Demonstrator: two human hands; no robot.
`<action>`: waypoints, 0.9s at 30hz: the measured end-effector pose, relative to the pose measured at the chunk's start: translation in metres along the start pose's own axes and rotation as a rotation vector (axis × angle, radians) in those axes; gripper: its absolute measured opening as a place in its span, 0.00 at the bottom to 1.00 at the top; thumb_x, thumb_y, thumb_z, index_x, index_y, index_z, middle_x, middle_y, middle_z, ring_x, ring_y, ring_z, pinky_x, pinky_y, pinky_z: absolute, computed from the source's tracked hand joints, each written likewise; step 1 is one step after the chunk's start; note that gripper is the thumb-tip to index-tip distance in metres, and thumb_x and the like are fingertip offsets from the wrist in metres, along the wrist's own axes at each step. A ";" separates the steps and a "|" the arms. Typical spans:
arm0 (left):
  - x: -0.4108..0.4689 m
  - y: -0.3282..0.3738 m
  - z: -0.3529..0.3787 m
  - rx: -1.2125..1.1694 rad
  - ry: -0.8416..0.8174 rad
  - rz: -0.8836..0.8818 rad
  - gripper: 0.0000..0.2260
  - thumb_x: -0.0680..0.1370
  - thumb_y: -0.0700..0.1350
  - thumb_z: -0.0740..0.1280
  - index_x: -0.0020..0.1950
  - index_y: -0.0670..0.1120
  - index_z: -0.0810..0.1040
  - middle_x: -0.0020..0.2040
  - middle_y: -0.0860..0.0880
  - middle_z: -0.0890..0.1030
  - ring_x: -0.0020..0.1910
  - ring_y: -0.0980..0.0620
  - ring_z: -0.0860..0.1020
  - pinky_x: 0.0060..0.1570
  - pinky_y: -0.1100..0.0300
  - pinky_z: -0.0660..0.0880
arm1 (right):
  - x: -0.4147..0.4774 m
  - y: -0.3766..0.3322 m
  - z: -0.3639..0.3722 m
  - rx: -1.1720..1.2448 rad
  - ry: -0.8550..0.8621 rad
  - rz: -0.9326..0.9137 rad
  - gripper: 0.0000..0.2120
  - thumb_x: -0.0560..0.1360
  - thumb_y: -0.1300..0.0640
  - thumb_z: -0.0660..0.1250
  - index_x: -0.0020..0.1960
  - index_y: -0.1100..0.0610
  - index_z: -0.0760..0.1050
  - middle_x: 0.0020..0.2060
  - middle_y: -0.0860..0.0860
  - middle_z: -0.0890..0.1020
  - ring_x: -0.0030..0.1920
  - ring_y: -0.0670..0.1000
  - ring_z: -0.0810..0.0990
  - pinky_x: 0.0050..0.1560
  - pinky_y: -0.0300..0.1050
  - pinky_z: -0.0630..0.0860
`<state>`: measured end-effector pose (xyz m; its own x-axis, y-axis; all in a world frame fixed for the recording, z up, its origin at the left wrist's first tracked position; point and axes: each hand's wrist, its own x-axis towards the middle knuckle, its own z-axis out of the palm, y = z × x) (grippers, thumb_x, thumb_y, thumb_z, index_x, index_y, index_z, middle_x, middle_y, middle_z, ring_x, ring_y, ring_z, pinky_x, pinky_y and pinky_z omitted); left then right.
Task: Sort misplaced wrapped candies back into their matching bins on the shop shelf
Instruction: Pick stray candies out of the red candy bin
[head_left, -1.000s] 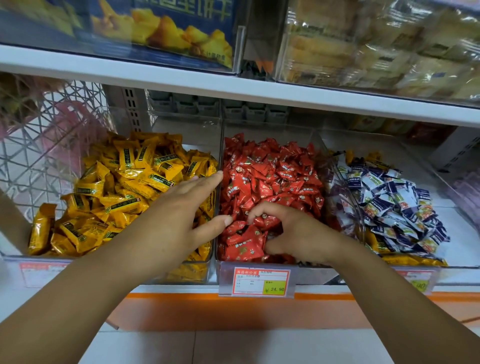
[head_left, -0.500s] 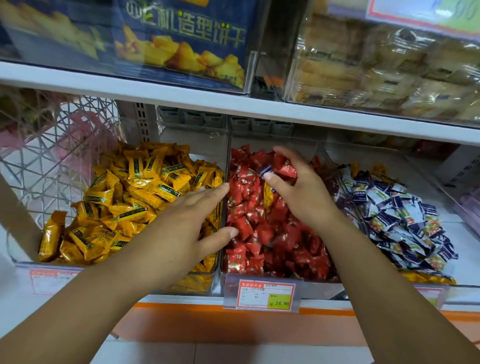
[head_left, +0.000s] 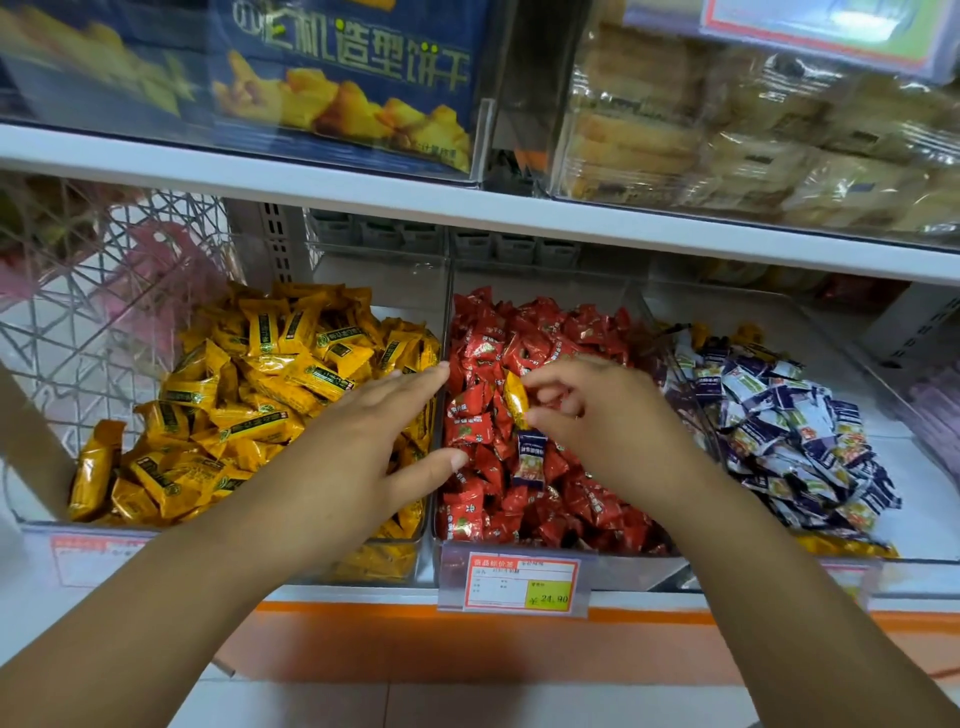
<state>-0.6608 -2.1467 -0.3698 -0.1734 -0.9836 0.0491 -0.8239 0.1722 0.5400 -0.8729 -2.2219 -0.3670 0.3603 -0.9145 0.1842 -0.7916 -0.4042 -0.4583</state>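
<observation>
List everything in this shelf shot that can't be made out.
Head view only:
- The blue-and-white candy under the right hand, which pinches a yellow candy: whether it is held or lying on the red pile cannot be told, because the thumb hides its top.
- The price tag: its print is too small, and only 24.90 reads.
- The left shelf label: blurred.
- The yellow pile: partly covered by the left hand.
- The upper sign: cut off by the top edge.

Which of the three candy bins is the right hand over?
The middle bin, of red candies; the right hand pinches a yellow candy above it.
</observation>
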 end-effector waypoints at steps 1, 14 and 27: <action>0.000 0.000 0.000 0.000 0.003 0.001 0.36 0.70 0.66 0.53 0.75 0.66 0.44 0.66 0.71 0.43 0.66 0.73 0.41 0.66 0.70 0.45 | 0.003 -0.001 0.007 0.017 -0.036 0.009 0.19 0.75 0.50 0.70 0.65 0.46 0.74 0.54 0.43 0.77 0.44 0.38 0.73 0.45 0.31 0.68; 0.009 -0.008 0.005 0.007 0.195 0.112 0.35 0.69 0.74 0.52 0.74 0.65 0.59 0.72 0.70 0.55 0.74 0.67 0.48 0.72 0.62 0.49 | 0.004 0.004 0.008 0.332 0.007 -0.078 0.12 0.74 0.61 0.70 0.49 0.45 0.77 0.46 0.41 0.77 0.46 0.41 0.76 0.47 0.41 0.73; 0.016 -0.014 -0.023 0.061 0.691 -0.049 0.16 0.75 0.50 0.70 0.62 0.53 0.78 0.54 0.55 0.76 0.59 0.52 0.67 0.54 0.58 0.63 | -0.012 0.008 -0.025 0.084 -0.333 0.005 0.09 0.77 0.51 0.68 0.53 0.39 0.77 0.48 0.37 0.79 0.45 0.33 0.76 0.41 0.27 0.72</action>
<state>-0.6392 -2.1662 -0.3573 0.2312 -0.7954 0.5602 -0.8544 0.1094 0.5080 -0.8953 -2.2146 -0.3513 0.5085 -0.8546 -0.1057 -0.7554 -0.3838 -0.5310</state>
